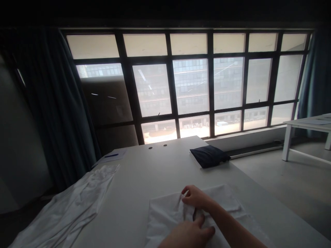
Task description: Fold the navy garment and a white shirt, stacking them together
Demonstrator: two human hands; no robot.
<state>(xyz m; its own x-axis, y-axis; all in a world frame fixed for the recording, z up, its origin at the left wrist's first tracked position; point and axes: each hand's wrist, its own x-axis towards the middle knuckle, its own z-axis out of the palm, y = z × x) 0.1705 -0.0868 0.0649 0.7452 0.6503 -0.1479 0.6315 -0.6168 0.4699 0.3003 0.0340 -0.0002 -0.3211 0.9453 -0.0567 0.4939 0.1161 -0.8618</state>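
- Head view, and here is the right hand [198, 198], in from the lower right, thumb and finger closed on a raised fold of the white cloth [165, 213].
- Just below it, the left hand [190, 234] comes up from the bottom edge, fingers bent and a little spread, touching the same cloth; whether they grip it, I cannot tell.
- The two hands are close together, and between them a small dark patch [194, 214] shows, too unclear to name.
- That white cloth lies creased on the near part of the long white table [134, 182], its bottom edge running out of view.
- Up the table and to the right, there's a dark folded fabric [209, 156], well apart from the hands, at the table's edge.
- Over on the left, a rumpled heap of white fabric [85, 199] sprawls along the side, with paper [113, 157] beyond it and a dark pen [111, 155] on top.
- Two round dark fittings [157, 146] sit near the far end.
- Behind it all, bright windows [191, 86] in black frames, a blue curtain [59, 103] at left and another curtain [311, 79] at right.
- Far right, a second white table [310, 121] stands on the grey floor [279, 175].
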